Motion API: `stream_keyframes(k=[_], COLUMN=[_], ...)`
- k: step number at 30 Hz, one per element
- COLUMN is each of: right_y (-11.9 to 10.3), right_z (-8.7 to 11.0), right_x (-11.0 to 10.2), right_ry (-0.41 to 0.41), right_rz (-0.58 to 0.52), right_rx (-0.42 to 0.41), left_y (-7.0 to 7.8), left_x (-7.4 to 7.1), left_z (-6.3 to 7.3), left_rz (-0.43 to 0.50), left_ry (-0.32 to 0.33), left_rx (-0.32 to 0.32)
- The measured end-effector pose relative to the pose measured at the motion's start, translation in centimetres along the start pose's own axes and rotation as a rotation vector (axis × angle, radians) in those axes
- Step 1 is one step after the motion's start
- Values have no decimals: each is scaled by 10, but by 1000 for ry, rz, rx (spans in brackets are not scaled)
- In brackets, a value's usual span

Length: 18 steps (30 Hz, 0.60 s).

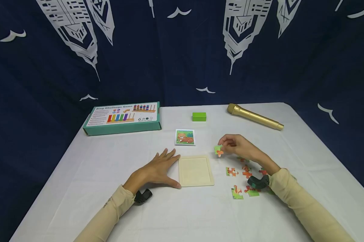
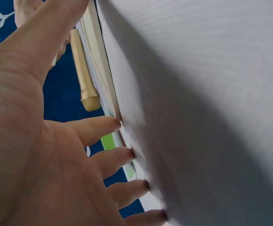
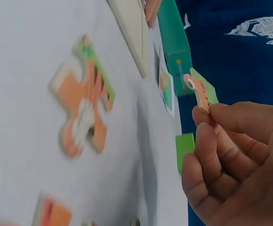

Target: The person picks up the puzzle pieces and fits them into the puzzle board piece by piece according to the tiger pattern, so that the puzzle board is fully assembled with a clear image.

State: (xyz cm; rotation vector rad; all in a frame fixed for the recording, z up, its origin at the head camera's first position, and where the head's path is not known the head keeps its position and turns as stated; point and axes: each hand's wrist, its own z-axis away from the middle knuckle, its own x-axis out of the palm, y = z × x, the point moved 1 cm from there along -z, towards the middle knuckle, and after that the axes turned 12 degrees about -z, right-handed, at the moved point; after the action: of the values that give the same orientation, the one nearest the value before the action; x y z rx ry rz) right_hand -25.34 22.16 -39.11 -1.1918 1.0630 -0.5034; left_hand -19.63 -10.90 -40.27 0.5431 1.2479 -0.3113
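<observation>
Tray [image 1: 195, 171] bare, so none placed; left hand [image 1: 158, 169] spread, braced at its left edge. Right hand [image 1: 240, 147] pinches one piece [image 1: 218, 151] right of tray; other pieces [image 1: 237, 193] lie loose at right.

perhaps a makeshift filming space, navy printed backdrop [image 1: 167, 50], white-covered table [image 1: 176, 215]

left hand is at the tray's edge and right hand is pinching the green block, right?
Not quite: the right hand pinches a puzzle piece, not the green block, as the right wrist view shows. The left hand is indeed at the tray's edge.
</observation>
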Motion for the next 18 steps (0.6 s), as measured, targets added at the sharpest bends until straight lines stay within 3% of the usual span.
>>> stream_keyframes(k=[11,18], right_y=[-9,-12], right_z=[-12,-19], right_x=[26,46], right_ry=[-6,-50], right_rz=[-218,-217], right_rx=[10,15], left_y=[-1,-1], left_x=[1,0], left_z=[0,0], left_rz=[-14,-19], left_ry=[1,0], left_rx=[3,1])
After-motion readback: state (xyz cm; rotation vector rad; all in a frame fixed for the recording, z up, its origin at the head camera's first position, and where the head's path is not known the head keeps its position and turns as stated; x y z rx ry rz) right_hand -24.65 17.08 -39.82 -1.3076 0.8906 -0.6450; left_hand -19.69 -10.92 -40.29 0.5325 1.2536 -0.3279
